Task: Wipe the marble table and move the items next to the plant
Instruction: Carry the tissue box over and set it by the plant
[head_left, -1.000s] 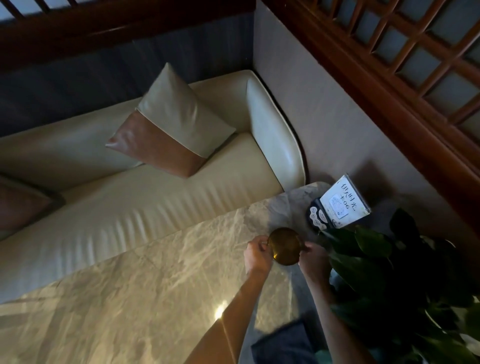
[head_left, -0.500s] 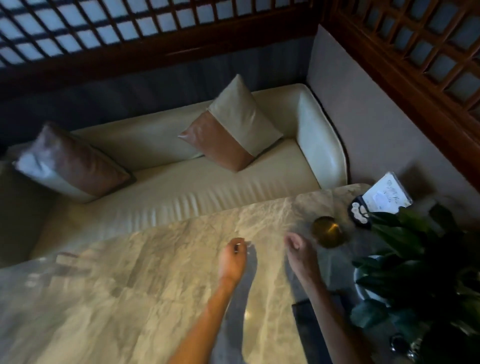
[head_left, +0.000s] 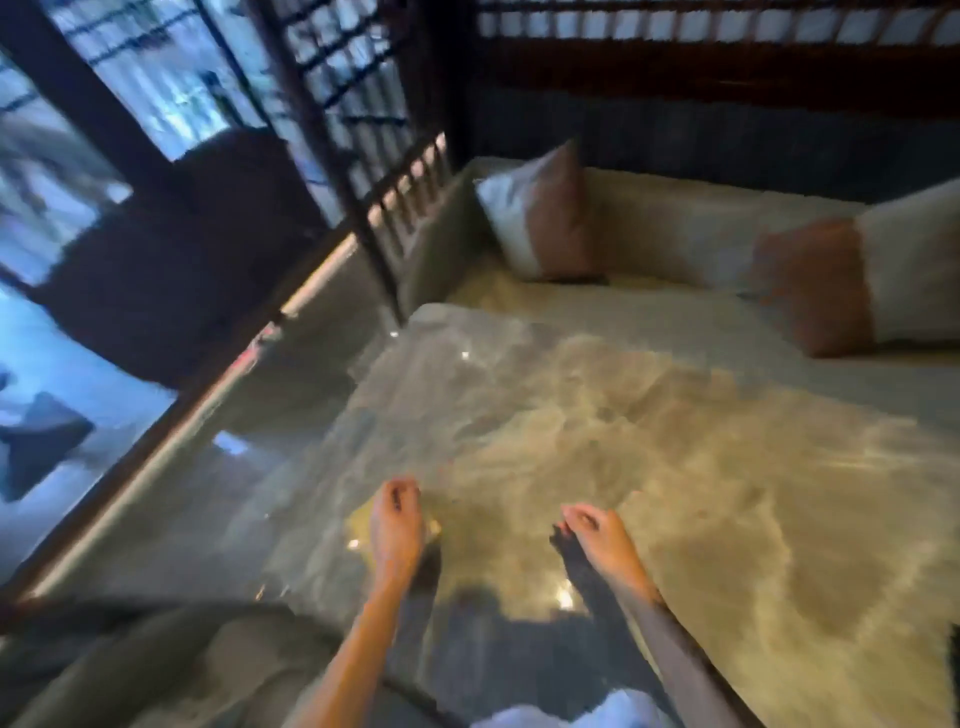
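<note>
Hovering low over the marble table (head_left: 675, 441), the left hand (head_left: 397, 525) has slack, loosely curled fingers and holds nothing that the blur lets me make out. The right hand (head_left: 597, 535), at its 3 o'clock, is the same: relaxed and empty. A yellowish patch beneath the left palm may be only a reflection. Both hands being free suits a pause between items, ready for the next pick-up or for a cloth, though no cloth shows. The tabletop spreads from the hands toward 12 and 3 o'clock. Beyond it, at 1 o'clock, a pale sofa (head_left: 675, 244) carries two cushions (head_left: 545, 218). A dark lattice screen (head_left: 363, 104) stands at 11 o'clock. Neither the plant nor the items appear.
</note>
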